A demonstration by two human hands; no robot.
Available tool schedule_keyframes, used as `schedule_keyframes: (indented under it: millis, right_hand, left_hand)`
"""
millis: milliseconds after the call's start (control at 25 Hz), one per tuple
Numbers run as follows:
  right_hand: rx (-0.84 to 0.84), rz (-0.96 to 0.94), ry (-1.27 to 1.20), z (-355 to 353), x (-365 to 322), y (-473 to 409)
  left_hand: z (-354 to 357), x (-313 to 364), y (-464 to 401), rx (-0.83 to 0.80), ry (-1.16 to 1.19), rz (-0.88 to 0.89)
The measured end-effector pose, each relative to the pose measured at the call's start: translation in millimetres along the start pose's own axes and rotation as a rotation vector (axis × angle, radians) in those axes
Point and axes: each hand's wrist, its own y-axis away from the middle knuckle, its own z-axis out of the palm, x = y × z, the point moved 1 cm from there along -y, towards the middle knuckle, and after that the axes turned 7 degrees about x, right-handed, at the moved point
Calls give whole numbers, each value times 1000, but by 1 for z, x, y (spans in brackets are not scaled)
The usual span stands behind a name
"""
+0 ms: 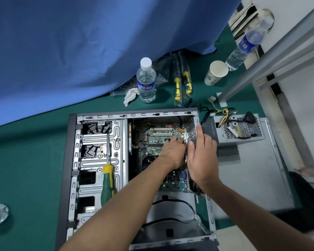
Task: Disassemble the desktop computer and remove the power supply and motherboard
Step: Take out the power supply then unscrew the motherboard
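1. Fingers of the left hand reach down onto the motherboard near the case's rear wall; they curl downward, but whether they pinch anything I cannot tell. Fingers of the right hand lie mostly straight against that rear wall, thumb toward the left hand, gripping nothing that shows.
2. That motherboard sits inside the computer case, which lies on its side with the side panel off. By my reading, it is not yet freed.
3. A green-and-yellow screwdriver rests on the drive cage, to the left of the motherboard inside the case.
4. A power supply lies outside the case, just beyond its rear wall, cables trailing, on the removed side panel. That half of the job looks done.
5. Beyond the case on the green bench stand a water bottle, two packaged screwdrivers and a paper cup.
6. Left to do, as I judge: release the board and lift it out.
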Motion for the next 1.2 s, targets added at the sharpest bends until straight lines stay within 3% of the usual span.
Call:
schedule_keyframes:
  millis: [160, 240, 320, 480, 560, 1200]
  right_hand:
    - [6, -1, -14, 1, 1, 1]
    - [13, -6, -20, 1, 1, 1]
    - [6, -1, -27, 2, 2, 1]
    - [-13, 12, -18, 2, 2, 0]
    - [-17, 12, -20, 1, 0, 1]
    - [-79, 68, -138, -14, -3, 1]
  left_hand:
    - [3, -5, 8, -69, 77, 33]
    - [-8, -7, 17, -4, 66, 31]
    - [-17, -9, 32, 88, -35, -20]
    - [-8, -24, 76, -64, -437, -66]
    - [-4, -27, 84, -32, -494, -57]
    - [-37, -19, 148, 115, -62, -170]
